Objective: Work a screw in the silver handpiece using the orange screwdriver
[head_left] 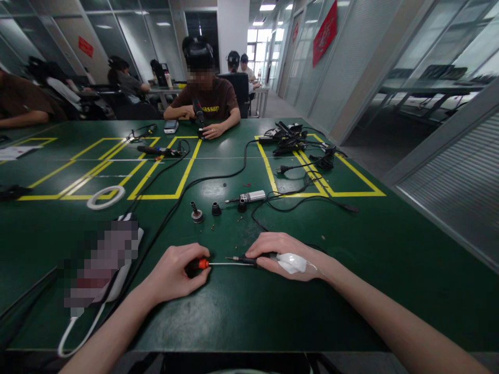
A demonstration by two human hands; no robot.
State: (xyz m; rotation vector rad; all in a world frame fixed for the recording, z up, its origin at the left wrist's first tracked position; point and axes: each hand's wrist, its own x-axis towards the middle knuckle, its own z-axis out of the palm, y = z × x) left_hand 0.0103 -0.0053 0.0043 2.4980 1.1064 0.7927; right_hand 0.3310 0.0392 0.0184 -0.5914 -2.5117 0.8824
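Toward the near edge of the table (218, 322), your left hand (175, 270) pinches a thin-shafted orange tool (204, 264); your right hand (278, 252) pinches a metal-tipped black tool (242, 259).

Green table (218, 317), glass partitions (134, 44), grey floor (302, 106), bright far window (259, 49).

The desk (226, 322) offers passage along its near side; the left hand (177, 272) and right hand (286, 254) block its middle, the black cable (212, 178) and black cones (216, 209) beyond.
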